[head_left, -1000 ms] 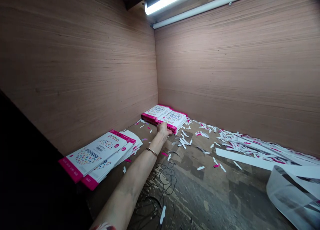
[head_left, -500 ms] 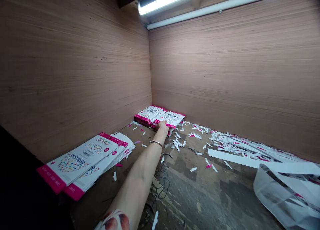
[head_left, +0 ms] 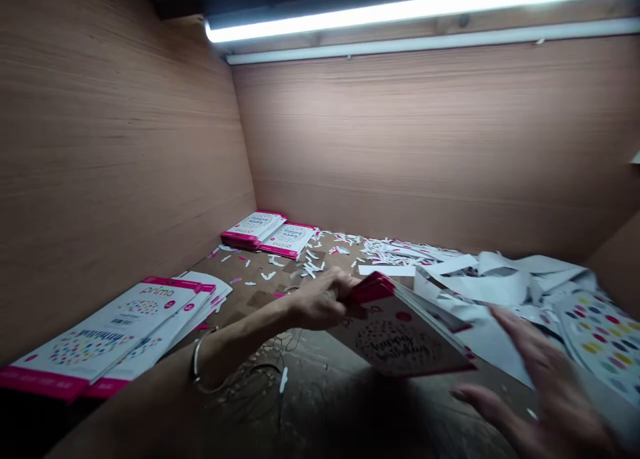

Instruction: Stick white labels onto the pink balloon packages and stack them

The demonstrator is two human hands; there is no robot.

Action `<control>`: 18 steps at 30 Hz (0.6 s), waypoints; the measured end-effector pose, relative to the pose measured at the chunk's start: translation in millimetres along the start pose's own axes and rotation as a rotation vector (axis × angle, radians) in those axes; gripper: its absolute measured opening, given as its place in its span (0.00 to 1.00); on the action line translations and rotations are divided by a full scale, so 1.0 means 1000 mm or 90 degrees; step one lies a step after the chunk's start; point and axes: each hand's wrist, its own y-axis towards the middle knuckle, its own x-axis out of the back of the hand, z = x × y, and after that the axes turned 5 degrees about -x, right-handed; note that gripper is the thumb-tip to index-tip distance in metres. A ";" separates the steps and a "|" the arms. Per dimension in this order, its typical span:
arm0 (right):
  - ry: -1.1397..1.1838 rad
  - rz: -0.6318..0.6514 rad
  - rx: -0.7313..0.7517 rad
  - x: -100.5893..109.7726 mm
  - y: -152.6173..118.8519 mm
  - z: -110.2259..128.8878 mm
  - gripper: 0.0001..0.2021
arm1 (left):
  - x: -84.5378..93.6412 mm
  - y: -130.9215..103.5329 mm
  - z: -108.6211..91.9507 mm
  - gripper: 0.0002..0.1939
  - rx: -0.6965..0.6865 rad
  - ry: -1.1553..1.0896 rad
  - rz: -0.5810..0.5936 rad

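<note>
My left hand, with a bracelet on its wrist, grips a bundle of pink and white printed packets by one pink end. The bundle hangs tilted above the table, its "happy birthday" print facing me. To its right is my right hand, slightly blurred, thumb and fingers spread, touching nothing. Two stacks of the same packets lie side by side in the far left corner. Larger "prima" packets lie fanned at the left edge.
White and pink paper scraps litter the brown table. Crumpled white sheets and a dotted sheet lie at the right. Thin dark strings lie near the front. Wooden walls enclose the back and left, under a lit tube.
My left hand has come back from the corner stacks with a bundle lifted in it. My right hand has entered at the lower right. The view has turned to the right.
</note>
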 end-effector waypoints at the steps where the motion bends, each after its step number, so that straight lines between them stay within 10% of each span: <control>1: 0.052 0.049 0.010 0.000 0.008 0.006 0.36 | -0.010 -0.001 -0.016 0.08 -0.029 0.123 0.101; 4: 0.302 0.253 -0.142 -0.011 0.015 0.026 0.24 | -0.030 0.004 -0.055 0.09 -0.076 0.433 0.286; 8: 0.618 0.271 -0.345 -0.032 -0.005 0.027 0.15 | -0.032 0.003 -0.067 0.14 -0.102 0.400 0.135; 13: 0.690 0.196 -0.425 -0.041 -0.022 0.004 0.16 | -0.037 -0.027 0.003 0.29 -0.186 0.113 -0.073; 18: 0.617 0.200 -0.426 -0.040 -0.027 0.004 0.13 | -0.088 -0.043 0.088 0.30 -0.018 -0.109 -0.197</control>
